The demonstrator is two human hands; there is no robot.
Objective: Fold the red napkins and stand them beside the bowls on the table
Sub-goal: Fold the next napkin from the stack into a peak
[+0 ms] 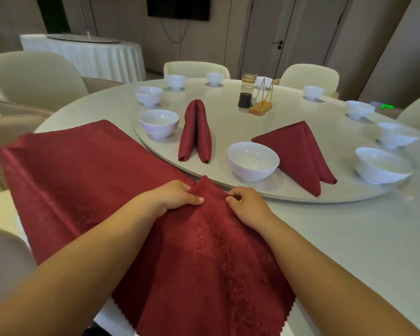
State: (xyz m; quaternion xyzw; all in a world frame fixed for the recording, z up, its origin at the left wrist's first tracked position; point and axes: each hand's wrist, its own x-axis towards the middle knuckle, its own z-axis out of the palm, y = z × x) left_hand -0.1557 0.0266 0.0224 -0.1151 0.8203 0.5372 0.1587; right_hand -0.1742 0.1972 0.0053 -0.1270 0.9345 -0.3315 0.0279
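Nearest camera: spread red napkin (pixel 83 170) lying flat across near edge of table (pixel 349 238), scalloped hem hanging off toward viewer, far edge close to rim of turntable (pixel 228 122).

Left hand (pixel 172 196) on cloth at its far right corner, fingers curled, thumb laid along a raised ridge of fabric; gripping that ridge.

Right hand (pixel 249 206) just beside it, fingers curled under, pinching same ridge from opposite side. Small peak of cloth pushed up between both hands.

On turntable, left to right:
- near-left bowl (pixel 158 122), white, upright.
- standing napkin (pixel 195 134) just beside it, folded narrow, two legs down, rounded top up.
- middle bowl (pixel 252 161), white, upright.
- tent-folded napkin (pixel 298 151) right behind that bowl's right side; contact not resolvable.
- right bowl (pixel 378 166), well apart from napkins.

Farther back near centre: sauce bottle (pixel 246 92), dark liquid in lower part.
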